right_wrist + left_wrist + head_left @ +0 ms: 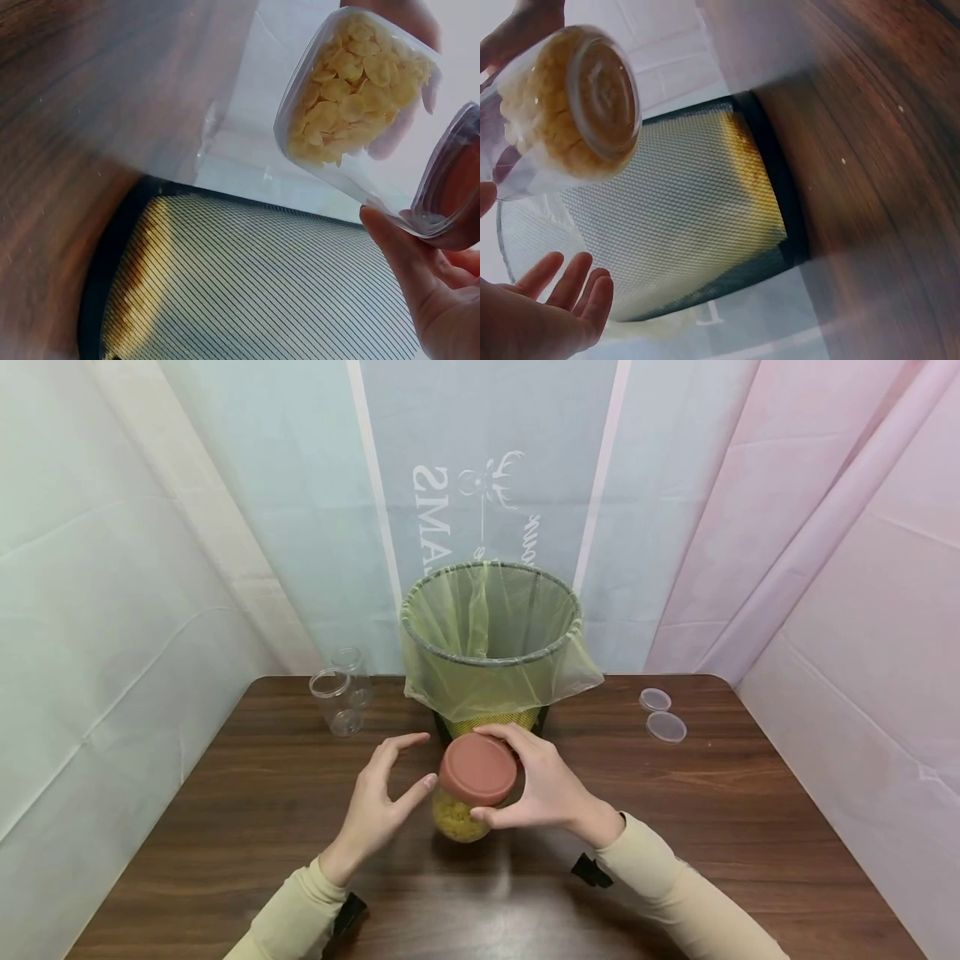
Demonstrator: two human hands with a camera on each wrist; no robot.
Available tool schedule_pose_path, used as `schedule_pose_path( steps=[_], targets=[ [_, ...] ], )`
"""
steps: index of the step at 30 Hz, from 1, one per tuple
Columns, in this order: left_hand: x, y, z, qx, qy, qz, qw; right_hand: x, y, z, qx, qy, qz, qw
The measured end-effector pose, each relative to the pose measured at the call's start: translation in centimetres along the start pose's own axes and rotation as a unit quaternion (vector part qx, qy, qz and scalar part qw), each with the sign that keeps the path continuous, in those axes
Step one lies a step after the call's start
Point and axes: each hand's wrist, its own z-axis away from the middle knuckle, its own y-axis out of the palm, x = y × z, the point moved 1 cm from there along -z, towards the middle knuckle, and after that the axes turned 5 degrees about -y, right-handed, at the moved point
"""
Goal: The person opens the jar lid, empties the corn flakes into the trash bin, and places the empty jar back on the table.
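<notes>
A clear plastic jar [367, 112] with a reddish-brown lid [480, 767] is raised over the front part of the table. Pale yellow, flat flake-like pieces [341, 97] fill its lower part. My right hand [543, 781] grips the jar around the lid and neck, thumb on the near side and fingers on the far side. To its left, my left hand [382, 797] is spread with fingers apart, its thumb tip right beside the lid. The jar's round base [606, 97] faces the left wrist camera.
Behind the jar stands a mesh waste bin [491, 662] lined with a thin yellowish bag. Two clear open jars [330, 685] stand at the back left of the wooden table [735, 827]. Two translucent round lids [666, 727] lie at the back right. Fabric curtains surround the table.
</notes>
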Motion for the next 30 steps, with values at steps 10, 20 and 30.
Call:
schedule_pose_path(
  steps=[10, 20, 30],
  targets=[
    [-1.0, 1.1, -0.1, 0.031, 0.013, 0.017, 0.9993, 0.1, -2.1, 0.3, -0.036, 0.005, -0.020, 0.9992],
    [-1.9, 2.2, -0.3, 0.060, 0.037, 0.041, 0.9966, 2.4, -4.6, -0.2, -0.055, 0.046, -0.066, 0.9953],
    [-2.5, 3.1, -0.5, 0.095, 0.032, 0.058, 0.9932, -0.3, -4.4, 1.5, -0.061, 0.101, -0.108, 0.9871]
  ],
)
